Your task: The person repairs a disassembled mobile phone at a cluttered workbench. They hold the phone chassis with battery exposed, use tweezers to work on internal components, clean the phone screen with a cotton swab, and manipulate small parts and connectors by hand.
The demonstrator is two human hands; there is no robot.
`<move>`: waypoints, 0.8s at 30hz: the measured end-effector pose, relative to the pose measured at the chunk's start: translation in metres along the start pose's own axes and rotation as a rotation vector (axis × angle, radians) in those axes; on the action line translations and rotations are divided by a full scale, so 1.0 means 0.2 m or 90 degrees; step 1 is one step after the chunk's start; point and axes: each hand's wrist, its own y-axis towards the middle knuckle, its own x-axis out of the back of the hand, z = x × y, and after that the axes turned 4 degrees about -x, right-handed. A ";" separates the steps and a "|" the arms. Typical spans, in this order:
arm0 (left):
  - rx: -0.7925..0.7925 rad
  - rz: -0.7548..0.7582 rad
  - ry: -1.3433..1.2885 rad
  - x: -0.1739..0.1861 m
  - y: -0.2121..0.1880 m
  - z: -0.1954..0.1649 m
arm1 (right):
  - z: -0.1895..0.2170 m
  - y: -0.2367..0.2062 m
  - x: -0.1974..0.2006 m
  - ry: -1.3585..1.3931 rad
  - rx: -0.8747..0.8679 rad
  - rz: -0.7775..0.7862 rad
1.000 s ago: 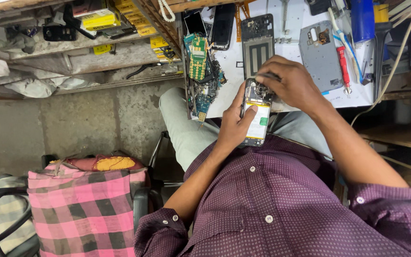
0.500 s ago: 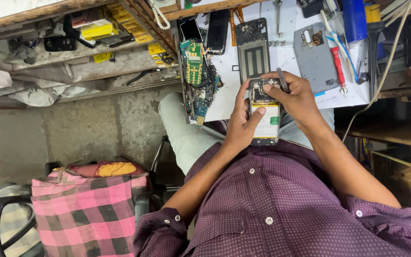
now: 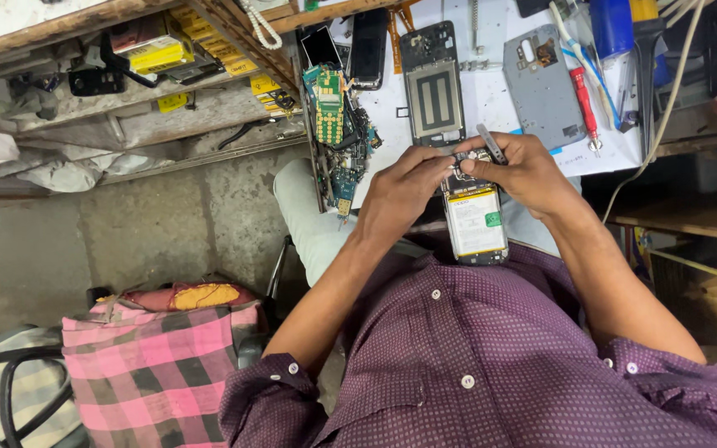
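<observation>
- You are holding an opened phone [image 3: 475, 217] over your lap, just this side of the bench [image 3: 491, 99], back cover off and battery [image 3: 473, 222] showing.
- Your left hand [image 3: 400, 195] is gripping the phone's left edge near its top, fingers curled around it.
- Your right hand [image 3: 524, 170] is closed on tweezers [image 3: 491, 143], pinching them at the phone's top end, where the board is bare.
- The step in hand, as I judge it, is fine work at the phone's top end, above the battery; whether you are lifting a part or seating one, I cannot tell.
- The next move is calling for a steady left hand and a small, exact motion of the tweezer tips, kept off the battery.
- The phone's long axis is running from you toward the bench, nearly straight up the frame; its top is pointing at the bench, its bottom at your shirt [image 3: 475, 357], open back facing up.
- Beyond the phone, on the bench, a frame [image 3: 431, 83] and a grey cover [image 3: 541, 83] are lying flat.
- Left of the phone, circuit boards [image 3: 334, 124] are piled at the bench edge.
- Right of the cover, a red screwdriver [image 3: 584, 104] is lying.
</observation>
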 end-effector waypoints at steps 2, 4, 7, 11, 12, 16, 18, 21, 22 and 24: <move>-0.012 0.052 0.045 0.03 0.01 0.00 | -0.01 0.00 0.00 -0.016 0.010 0.002; -0.035 0.090 0.077 0.06 0.03 0.01 | -0.01 0.01 0.00 -0.038 0.024 0.004; -0.081 0.121 0.107 0.08 0.05 0.03 | -0.02 0.02 0.00 -0.020 0.028 0.015; -0.123 0.166 0.146 0.08 0.05 0.05 | -0.03 0.02 -0.01 -0.015 0.012 0.009; -0.131 0.179 0.157 0.08 0.05 0.05 | -0.03 0.02 -0.02 -0.015 0.001 0.006; -0.135 0.142 0.135 0.05 0.05 0.07 | -0.02 0.02 -0.04 0.000 -0.017 -0.003; -0.127 0.111 0.112 0.04 0.05 0.07 | -0.02 0.01 -0.04 -0.003 -0.022 0.008; -0.128 0.107 0.121 0.03 0.05 0.08 | -0.04 0.02 -0.05 0.001 -0.024 -0.005; -0.127 0.105 0.118 0.02 0.05 0.08 | -0.04 0.02 -0.06 0.004 -0.023 -0.015; -0.125 0.102 0.114 0.02 0.05 0.08 | -0.06 0.02 -0.07 0.006 -0.025 -0.029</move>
